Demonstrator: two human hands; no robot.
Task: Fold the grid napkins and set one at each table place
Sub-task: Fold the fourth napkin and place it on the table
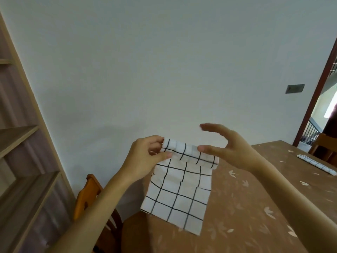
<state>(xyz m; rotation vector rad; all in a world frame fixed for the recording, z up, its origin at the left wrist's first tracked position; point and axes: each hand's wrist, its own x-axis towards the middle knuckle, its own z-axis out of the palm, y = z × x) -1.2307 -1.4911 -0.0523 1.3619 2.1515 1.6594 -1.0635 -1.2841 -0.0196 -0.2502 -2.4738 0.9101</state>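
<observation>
1. Grid napkin [177,190] hangs above the table [237,207] edge, top rolled over; folding step.
2. Left hand [145,157] pinches its top corner.
3. Right hand [226,145] spread, grasping nothing; it should take the other corner.
4. Folded napkin [316,164] already placed.

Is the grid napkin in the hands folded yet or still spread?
Partly folded: the grid napkin has its top edge turned over, pinched by the left hand; the rest hangs open.

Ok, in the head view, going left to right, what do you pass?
Wooden shelf unit → orange chair → left hand pinching the grid napkin → right hand, open, by the napkin's top fold → wall switch plate → folded napkin lying on the table.
</observation>
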